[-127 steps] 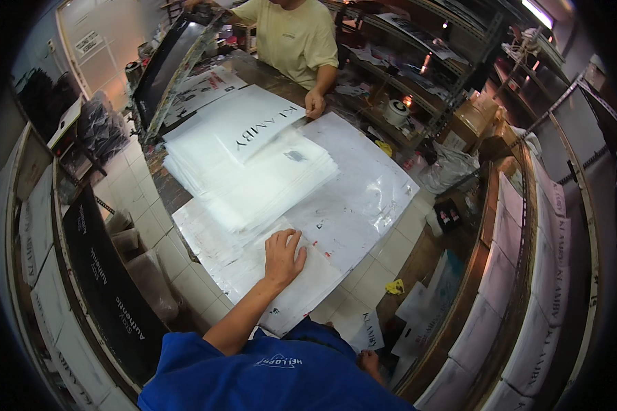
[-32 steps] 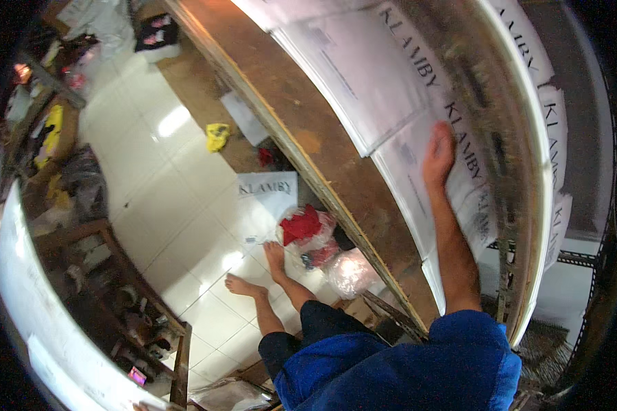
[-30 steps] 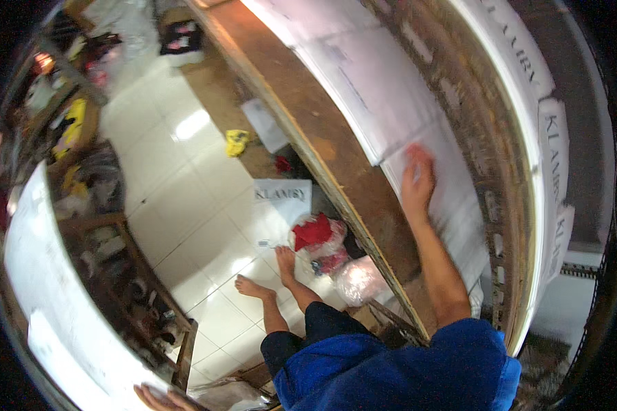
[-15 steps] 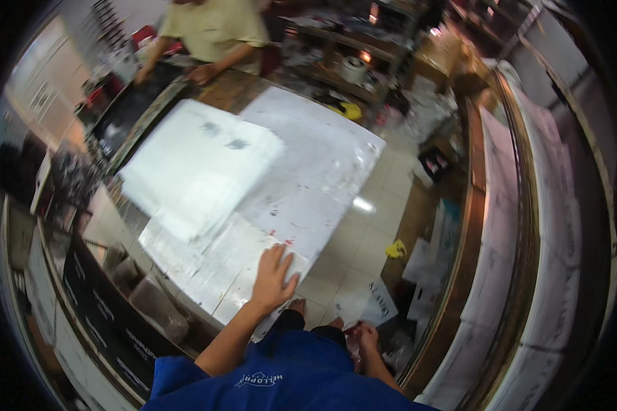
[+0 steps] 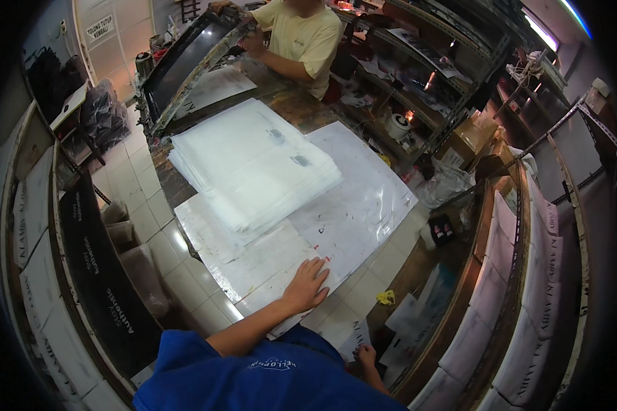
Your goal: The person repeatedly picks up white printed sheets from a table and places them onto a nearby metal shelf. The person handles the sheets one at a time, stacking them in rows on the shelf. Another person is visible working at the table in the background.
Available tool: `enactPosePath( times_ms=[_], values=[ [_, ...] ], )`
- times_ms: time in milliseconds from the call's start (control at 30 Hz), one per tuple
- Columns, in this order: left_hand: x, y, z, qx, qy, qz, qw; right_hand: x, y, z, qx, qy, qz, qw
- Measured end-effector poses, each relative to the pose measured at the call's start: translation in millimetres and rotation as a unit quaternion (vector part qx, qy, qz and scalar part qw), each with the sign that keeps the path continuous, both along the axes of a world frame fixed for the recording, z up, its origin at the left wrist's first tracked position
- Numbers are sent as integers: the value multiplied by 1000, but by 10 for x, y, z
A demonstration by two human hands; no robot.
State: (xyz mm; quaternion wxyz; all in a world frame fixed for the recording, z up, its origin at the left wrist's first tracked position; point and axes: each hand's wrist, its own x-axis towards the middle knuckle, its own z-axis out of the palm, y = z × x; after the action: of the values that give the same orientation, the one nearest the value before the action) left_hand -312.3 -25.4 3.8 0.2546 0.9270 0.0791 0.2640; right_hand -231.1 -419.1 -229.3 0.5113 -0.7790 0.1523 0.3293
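Note:
My left hand (image 5: 307, 286) lies on the near edge of the white-covered table (image 5: 264, 264), fingers stretched out and holding nothing. Low at my right side, my right hand (image 5: 365, 355) has its fingers closed at the lower edge of a white printed plastic sheet (image 5: 355, 338), partly hidden by my body. A stack of translucent white sheets (image 5: 253, 171) rests on the table, with dark prints on its top sheet. Across the table a person in a yellow shirt (image 5: 303, 41) grips a tilted screen-printing frame (image 5: 197, 58); under it lies another printed white sheet (image 5: 216, 90).
Racks with printed white sheets (image 5: 528, 342) flank me on the right, and similar ones (image 5: 44, 294) on the left beside a black printed panel (image 5: 106, 274). A yellow scrap (image 5: 386, 297) lies on the right. Metal shelving (image 5: 418, 75) and cardboard boxes (image 5: 469, 140) stand at the back right.
The view has swung, shifting the table rightward and lower. The person's frame is now raised at a tilt. My left hand stays on the table edge; my right still has the sheet beside my body.

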Motion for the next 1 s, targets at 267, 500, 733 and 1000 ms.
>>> enactPosePath(
  times_ms=[267,500,733,1000],
  values=[
    [-37,7,8,-10,4,2,1000,-165,489,260,-32,14,119,992],
    [-53,9,-29,-21,-3,2,1000,-325,149,125,-157,-95,282,942],
    [-13,8,12,-34,9,1,999,-335,284,525,-45,47,108,992],
    [4,188,102,-187,-22,29,982,-201,71,-260,-19,-11,100,995]
  ],
)
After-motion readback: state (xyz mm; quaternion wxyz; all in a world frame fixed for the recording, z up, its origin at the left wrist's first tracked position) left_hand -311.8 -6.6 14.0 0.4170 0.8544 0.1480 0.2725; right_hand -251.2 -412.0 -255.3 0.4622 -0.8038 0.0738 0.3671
